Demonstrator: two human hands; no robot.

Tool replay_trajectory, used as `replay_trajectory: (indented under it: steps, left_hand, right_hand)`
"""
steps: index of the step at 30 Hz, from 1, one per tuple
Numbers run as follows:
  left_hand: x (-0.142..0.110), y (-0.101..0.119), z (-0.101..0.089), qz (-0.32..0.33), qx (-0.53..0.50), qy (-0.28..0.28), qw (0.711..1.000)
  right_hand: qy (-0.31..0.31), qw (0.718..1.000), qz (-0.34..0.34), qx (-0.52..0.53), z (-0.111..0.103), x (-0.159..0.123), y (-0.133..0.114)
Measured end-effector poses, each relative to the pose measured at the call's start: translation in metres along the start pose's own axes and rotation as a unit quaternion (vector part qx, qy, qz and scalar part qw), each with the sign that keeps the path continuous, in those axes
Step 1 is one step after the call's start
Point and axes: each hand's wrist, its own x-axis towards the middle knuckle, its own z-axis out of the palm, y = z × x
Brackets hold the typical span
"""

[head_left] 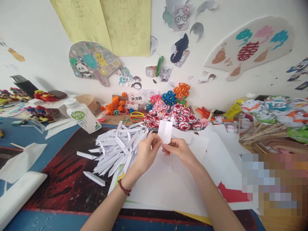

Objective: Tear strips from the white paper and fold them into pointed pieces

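Note:
A small creased piece of white paper point(165, 131) is held up in front of me above the white sheets. My left hand point(148, 150) pinches its lower left corner between thumb and fingers. At its lower right corner my right hand point(179, 150) grips it the same way. Large white paper sheets point(166, 186) lie beneath both hands, with coloured paper edges showing under them. Beside my left hand spreads a heap of folded white paper strips point(120, 147), and two strips lie apart from it on the dark red and black mat point(64, 179).
A white bottle point(83, 115) stands behind the heap at the left. Paper and craft flowers point(179, 117) line the wall. Wooden sticks point(262, 133) lie at the right, beside a blurred patch. A long white box-like object point(21, 199) rests at the front left.

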Motion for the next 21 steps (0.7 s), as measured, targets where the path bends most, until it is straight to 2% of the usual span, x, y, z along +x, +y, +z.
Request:
replay_trajectory:
  steps: [9,21]
  left_hand:
    - [-0.0005,-0.0010,-0.0005,0.019,0.015,-0.022,0.999]
    - [-0.0016,0.0006,0.0008,-0.002,0.021,-0.019,1.000]
  right_hand:
    - [0.021,0.999,-0.022,-0.024,-0.0045,0.0029,0.0027]
    - [0.013,0.999,-0.023,-0.020,-0.0046,0.0019,0.0015]
